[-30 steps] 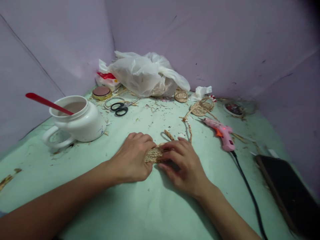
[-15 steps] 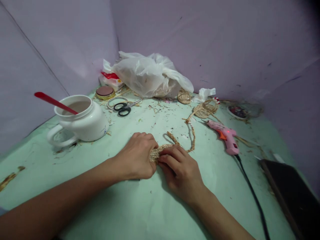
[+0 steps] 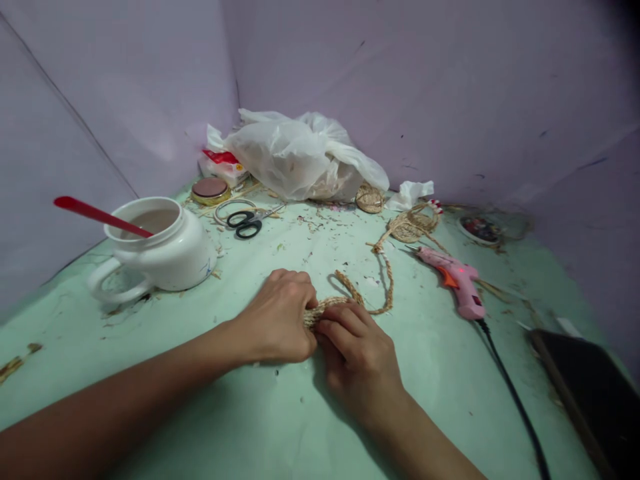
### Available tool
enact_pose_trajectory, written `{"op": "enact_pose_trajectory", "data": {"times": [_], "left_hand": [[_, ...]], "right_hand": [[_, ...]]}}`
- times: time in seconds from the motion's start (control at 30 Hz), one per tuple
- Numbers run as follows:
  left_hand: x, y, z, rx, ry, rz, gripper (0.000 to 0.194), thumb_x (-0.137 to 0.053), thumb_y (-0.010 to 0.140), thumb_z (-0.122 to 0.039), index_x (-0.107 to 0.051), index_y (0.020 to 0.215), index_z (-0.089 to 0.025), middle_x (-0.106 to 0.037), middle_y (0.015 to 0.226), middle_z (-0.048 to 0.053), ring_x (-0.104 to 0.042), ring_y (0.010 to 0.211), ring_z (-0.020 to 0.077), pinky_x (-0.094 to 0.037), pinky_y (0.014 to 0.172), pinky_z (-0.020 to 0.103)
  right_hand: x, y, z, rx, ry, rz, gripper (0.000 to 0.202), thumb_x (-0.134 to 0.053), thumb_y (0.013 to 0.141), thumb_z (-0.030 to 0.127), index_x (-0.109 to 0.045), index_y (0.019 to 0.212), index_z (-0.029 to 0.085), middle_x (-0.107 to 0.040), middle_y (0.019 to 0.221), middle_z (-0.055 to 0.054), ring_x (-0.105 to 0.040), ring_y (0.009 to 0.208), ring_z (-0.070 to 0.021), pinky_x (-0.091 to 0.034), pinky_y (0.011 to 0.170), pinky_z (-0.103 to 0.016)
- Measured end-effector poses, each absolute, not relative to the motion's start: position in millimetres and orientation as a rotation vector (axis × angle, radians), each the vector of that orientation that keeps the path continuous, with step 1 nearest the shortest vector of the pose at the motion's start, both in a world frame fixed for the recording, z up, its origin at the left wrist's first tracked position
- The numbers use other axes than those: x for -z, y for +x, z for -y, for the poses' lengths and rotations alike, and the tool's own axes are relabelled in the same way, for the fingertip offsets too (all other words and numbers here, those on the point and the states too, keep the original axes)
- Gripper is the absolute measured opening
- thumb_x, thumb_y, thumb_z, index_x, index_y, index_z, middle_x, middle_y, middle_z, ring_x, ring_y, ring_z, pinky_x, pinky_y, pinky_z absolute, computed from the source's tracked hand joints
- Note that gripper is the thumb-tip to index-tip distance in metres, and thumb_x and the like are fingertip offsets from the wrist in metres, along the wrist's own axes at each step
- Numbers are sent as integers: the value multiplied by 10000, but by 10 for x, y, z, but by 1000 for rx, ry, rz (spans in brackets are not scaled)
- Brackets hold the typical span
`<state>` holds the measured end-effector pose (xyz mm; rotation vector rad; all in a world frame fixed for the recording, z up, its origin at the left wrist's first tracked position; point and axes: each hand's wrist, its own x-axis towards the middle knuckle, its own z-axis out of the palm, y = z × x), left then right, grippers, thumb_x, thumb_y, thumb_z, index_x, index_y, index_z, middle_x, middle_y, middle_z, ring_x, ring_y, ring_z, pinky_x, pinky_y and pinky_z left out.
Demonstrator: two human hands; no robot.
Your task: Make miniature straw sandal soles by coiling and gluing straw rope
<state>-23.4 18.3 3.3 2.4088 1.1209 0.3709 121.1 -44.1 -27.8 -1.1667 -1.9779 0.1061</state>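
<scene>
The person's left hand is curled closed around one end of a braided straw piece, and the right hand pinches it just beside with bent fingers, thumb mostly hidden, so how firmly it presses cannot be told. The piece sits low between the two hands over the middle of the green tabletop, and near the right hand a plaited straw cord curves up toward a round woven coaster-like disc. To the right lies a pink hot glue gun; black-handled scissors and a white mug stand to the left.
</scene>
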Motion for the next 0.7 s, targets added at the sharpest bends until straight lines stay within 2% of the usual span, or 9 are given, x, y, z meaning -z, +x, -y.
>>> {"op": "enact_pose_trajectory", "data": {"times": [0.13, 0.27, 0.47, 0.57, 0.7], "left_hand": [[-24, -217, -191, -378, 2422, -1107, 158, -532, 500, -133, -498, 646, -182, -559, 765, 41, -524, 798, 215, -440, 811, 385], [-24, -209, -173, -366, 2472, -1073, 121, -514, 511, -136, -438, 590, -189, -517, 730, 28, -500, 743, 191, -423, 796, 384], [-39, -202, -163, -333, 2542, -1050, 106, -518, 523, -155, -436, 582, -182, -513, 740, 30, -493, 732, 183, -402, 830, 401], [-40, -196, -151, -323, 2575, -1048, 91, -528, 527, -166, -473, 600, -177, -529, 760, 35, -504, 754, 192, -393, 855, 411], [-46, -201, -125, -312, 2612, -1069, 87, -544, 550, -187, -522, 633, -173, -568, 787, 52, -529, 774, 212, -397, 855, 419]], "right_hand": [[274, 1196, 432, -80, -1152, 1959, 301, -453, 641, -23, -637, 779, 172, -674, 778, -85, -597, 795, -229, -543, 707, -401], [293, 1184, 433, -73, -1176, 1943, 315, -454, 626, -28, -640, 790, 165, -677, 793, -89, -606, 798, -237, -531, 784, -450], [321, 1171, 439, -104, -1215, 1930, 294, -469, 657, -11, -648, 805, 170, -696, 836, -84, -612, 828, -234, -512, 836, -460], [325, 1166, 439, -75, -1217, 1915, 302, -465, 663, -10, -644, 801, 191, -698, 830, -67, -616, 825, -225, -517, 826, -436], [327, 1172, 445, -57, -1241, 1944, 252, -477, 682, 13, -639, 759, 191, -685, 794, -75, -610, 806, -227, -533, 728, -397]]}}
